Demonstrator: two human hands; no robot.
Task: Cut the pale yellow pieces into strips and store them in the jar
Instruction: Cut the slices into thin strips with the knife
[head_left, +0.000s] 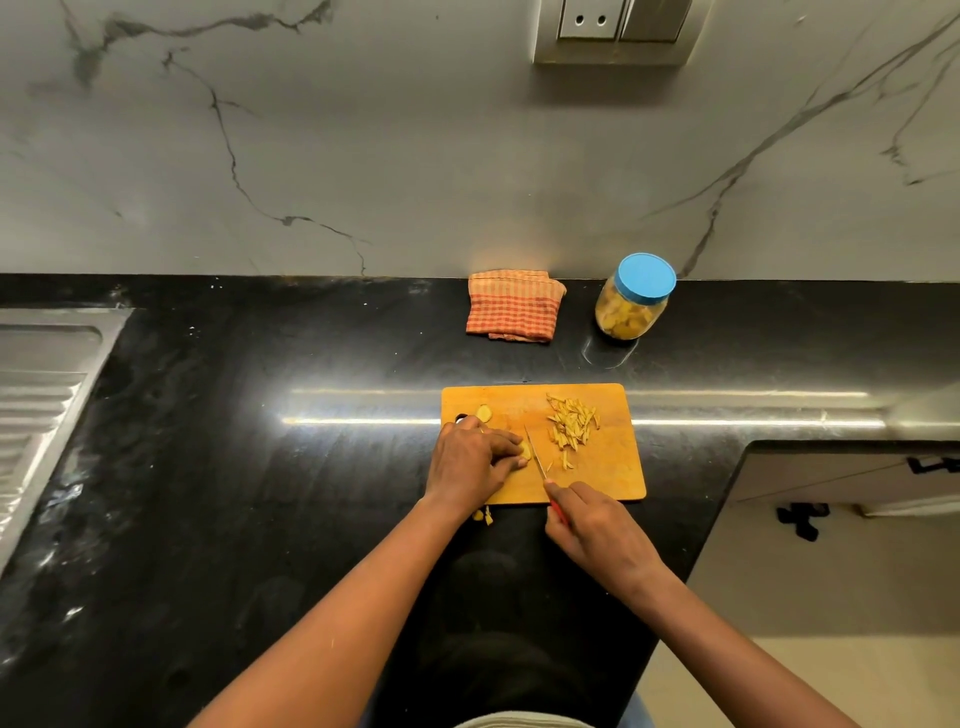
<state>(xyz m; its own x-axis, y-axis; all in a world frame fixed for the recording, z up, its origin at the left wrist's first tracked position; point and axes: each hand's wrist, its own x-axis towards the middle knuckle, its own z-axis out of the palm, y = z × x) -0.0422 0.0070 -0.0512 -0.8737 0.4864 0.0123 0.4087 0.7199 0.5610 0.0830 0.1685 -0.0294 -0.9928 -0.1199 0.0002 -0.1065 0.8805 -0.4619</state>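
Your right hand (597, 530) clasps the knife (535, 452), its blade running away from you and tilted slightly left. Just left of the blade, your left hand (475, 457) pins a pale yellow piece (525, 451) to the cutting board (618, 473) with curled fingers. Cut strips (571, 423) lie right of the blade, with bare board nearer you. The lidded jar (631, 306) stands well beyond, beside a folded cloth (514, 306).

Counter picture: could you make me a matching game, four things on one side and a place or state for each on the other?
1 jar
2 cloth
3 knife
4 strips

A gripped in the right hand
B heaped on the cutting board
C closed with a blue lid
D folded, orange checks

Pairs: 1-C, 2-D, 3-A, 4-B.
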